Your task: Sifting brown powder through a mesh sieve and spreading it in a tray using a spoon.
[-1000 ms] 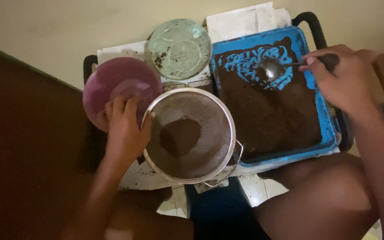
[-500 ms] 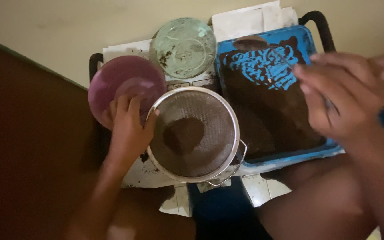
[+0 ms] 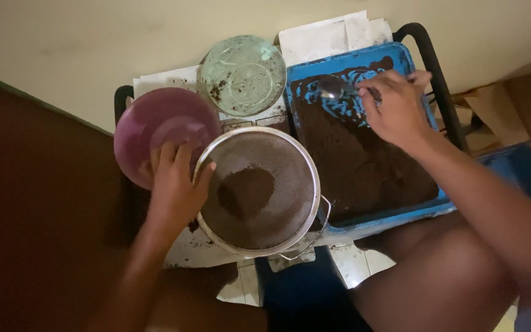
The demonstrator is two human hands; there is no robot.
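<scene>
My left hand [image 3: 173, 187] grips the left rim of a round metal sieve [image 3: 258, 192] that holds a small heap of dark brown powder [image 3: 245, 191]. My right hand [image 3: 396, 107] holds a metal spoon [image 3: 334, 90] by its handle. The spoon's bowl rests at the far end of a blue tray [image 3: 414, 69] filled with the same brown powder [image 3: 357, 163]. A purple bowl [image 3: 158, 126] sits just behind my left hand.
A pale green plastic lid [image 3: 243, 74] dirtied with powder lies behind the sieve. White papers [image 3: 333, 34] lie under the things, on a black-framed stand [image 3: 430, 58]. A beige wall is behind, a dark brown surface at left, my knee [image 3: 444, 283] at lower right.
My right hand swung over the tray toward me and has gone back to the far end with the spoon. The left hand and sieve have stayed put.
</scene>
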